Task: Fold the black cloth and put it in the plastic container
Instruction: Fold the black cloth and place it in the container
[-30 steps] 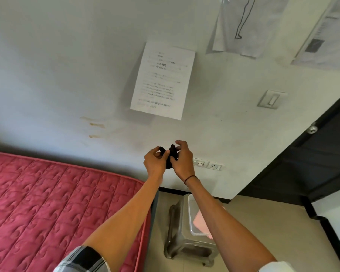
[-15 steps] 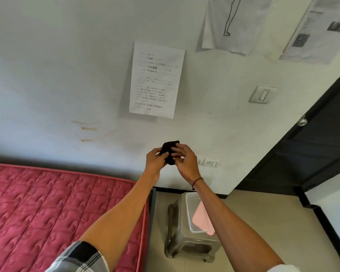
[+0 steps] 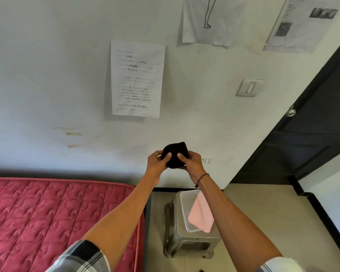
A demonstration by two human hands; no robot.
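Note:
The black cloth point(image 3: 175, 154) is a small rounded bundle held up in front of the wall at arm's length. My left hand point(image 3: 157, 162) grips its left side, thumb pressed on the front. My right hand point(image 3: 191, 163) grips its right side, thumb also on the front. Below the hands, the clear plastic container point(image 3: 185, 211) stands open on a grey stool point(image 3: 173, 236). A pink lid point(image 3: 201, 214) leans across the container's right rim, partly over the opening.
A red quilted mattress point(image 3: 53, 216) fills the lower left, its edge close to the stool. A dark door point(image 3: 310, 124) stands at the right. Papers point(image 3: 136, 79) hang on the white wall, with a wall socket point(image 3: 206, 160) beside my right hand. Beige floor point(image 3: 263, 213) lies right of the stool.
Both hands have worked the cloth from a loose twist into a tighter, rounder bundle. The hands stay raised together before the wall while the view has shifted slightly.

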